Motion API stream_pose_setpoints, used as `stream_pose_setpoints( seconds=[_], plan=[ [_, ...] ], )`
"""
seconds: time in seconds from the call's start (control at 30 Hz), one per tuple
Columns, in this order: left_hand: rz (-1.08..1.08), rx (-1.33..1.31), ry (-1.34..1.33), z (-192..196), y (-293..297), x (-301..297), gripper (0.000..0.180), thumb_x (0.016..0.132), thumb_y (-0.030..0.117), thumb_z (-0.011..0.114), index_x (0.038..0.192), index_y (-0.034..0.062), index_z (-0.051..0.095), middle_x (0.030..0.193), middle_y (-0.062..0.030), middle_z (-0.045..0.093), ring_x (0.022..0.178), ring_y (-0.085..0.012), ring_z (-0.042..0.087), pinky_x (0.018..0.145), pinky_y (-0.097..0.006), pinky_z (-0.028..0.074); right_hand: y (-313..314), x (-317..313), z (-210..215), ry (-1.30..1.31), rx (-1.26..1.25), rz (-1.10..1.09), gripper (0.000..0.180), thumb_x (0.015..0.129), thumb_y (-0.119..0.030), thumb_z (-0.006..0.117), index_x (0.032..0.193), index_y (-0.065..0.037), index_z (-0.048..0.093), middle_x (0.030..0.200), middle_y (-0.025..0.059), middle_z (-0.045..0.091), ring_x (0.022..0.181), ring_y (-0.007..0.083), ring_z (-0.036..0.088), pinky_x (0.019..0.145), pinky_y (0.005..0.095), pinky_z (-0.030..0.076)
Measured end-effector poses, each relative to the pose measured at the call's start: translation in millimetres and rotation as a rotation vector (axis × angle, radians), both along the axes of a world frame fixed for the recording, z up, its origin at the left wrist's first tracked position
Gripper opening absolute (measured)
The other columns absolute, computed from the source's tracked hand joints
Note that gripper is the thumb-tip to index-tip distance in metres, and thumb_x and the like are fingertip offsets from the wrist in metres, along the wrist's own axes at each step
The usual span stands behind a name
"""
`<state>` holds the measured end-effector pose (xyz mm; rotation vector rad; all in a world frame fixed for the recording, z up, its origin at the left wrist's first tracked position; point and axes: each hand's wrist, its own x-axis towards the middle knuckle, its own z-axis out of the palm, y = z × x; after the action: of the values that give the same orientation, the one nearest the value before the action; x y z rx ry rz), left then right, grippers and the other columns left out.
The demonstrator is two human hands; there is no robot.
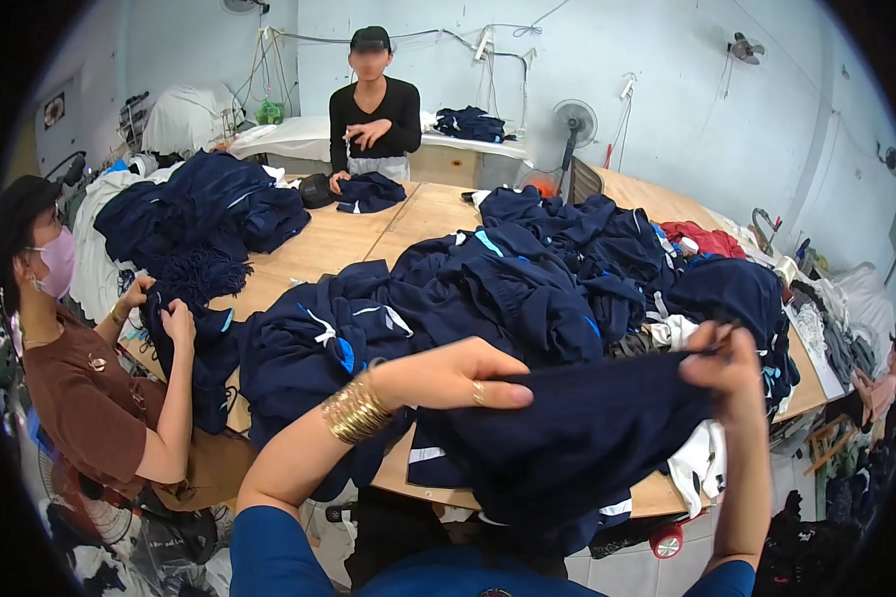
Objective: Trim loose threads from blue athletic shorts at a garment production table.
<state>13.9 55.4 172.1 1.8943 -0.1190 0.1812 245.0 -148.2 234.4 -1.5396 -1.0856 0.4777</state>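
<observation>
Far left, a co-worker (pixel 85 388) in brown, handling dark cloth (pixel 214 348). Next, navy clothes (pixel 204 204) heaped on a wooden tabletop (pixel 433 214). Then gold bangles (pixel 351 406) and the left hand (pixel 458 373), fingers closed on one end of a navy garment (pixel 577 428), raised at the tabletop's near edge. Further right, the right hand (pixel 722 363), fingers gripping the opposite end.

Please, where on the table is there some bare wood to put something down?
On the table, the widest bare patch lies between the left pile and the middle pile. A narrower one lies behind the red cloth. Just beyond the held garment it is crowded: the middle pile covers the wood.
</observation>
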Motion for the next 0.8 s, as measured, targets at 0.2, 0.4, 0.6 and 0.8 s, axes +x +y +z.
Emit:
stream_pose_setpoints(
  seconds=[0.2, 0.4, 0.6, 0.8],
  plan=[
    [0.367, 0.131, 0.029, 21.5, 38.3, -38.3, 0.028, 0.084, 0.022, 0.061, 0.072, -0.0012, 0.052, 0.062, 0.0053, 0.041, 0.062, -0.0035, 0.037, 0.055, -0.022, 0.033, -43.9, 97.2, 26.5, 0.155, 0.436, -0.257, 0.013, 0.067, -0.008, 0.061, 0.078, -0.008, 0.054, 0.067, -0.0031, 0.049, 0.062, 0.0069, 0.048, 0.06, 0.0191, 0.038],
    [0.467, 0.087, 0.007, 41.2, 63.0, -53.9, 0.022, 0.088, 0.02, 0.057, 0.077, 0.0007, 0.058, 0.07, 0.0074, 0.047, 0.066, -0.001, 0.041, 0.06, -0.018, 0.034, -32.3, 106.0, 16.5, 0.165, 0.449, -0.361, 0.01, 0.066, -0.005, 0.06, 0.075, -0.006, 0.056, 0.066, -0.0041, 0.05, 0.058, 0.0058, 0.046, 0.057, 0.0175, 0.035],
    [0.491, 0.108, 0.013, 41.3, 61.3, -53.2, 0.022, 0.088, 0.021, 0.059, 0.09, 0.0002, 0.063, 0.077, 0.0069, 0.055, 0.071, -0.0016, 0.047, 0.066, -0.017, 0.039, -38.3, 103.0, 11.3, 0.189, 0.456, -0.426, 0.011, 0.066, -0.006, 0.06, 0.076, -0.006, 0.057, 0.067, -0.0036, 0.052, 0.06, 0.0058, 0.047, 0.057, 0.0175, 0.034],
    [0.512, 0.073, -0.062, 32.2, 60.3, -46.3, 0.024, 0.088, 0.022, 0.058, 0.078, 0.0002, 0.06, 0.068, 0.0078, 0.049, 0.065, -0.0016, 0.042, 0.059, -0.019, 0.036, -31.0, 109.6, -4.6, 0.102, 0.33, -0.333, 0.008, 0.069, -0.008, 0.06, 0.076, -0.007, 0.057, 0.068, -0.0029, 0.052, 0.063, 0.0057, 0.048, 0.061, 0.0186, 0.035]
  ],
)
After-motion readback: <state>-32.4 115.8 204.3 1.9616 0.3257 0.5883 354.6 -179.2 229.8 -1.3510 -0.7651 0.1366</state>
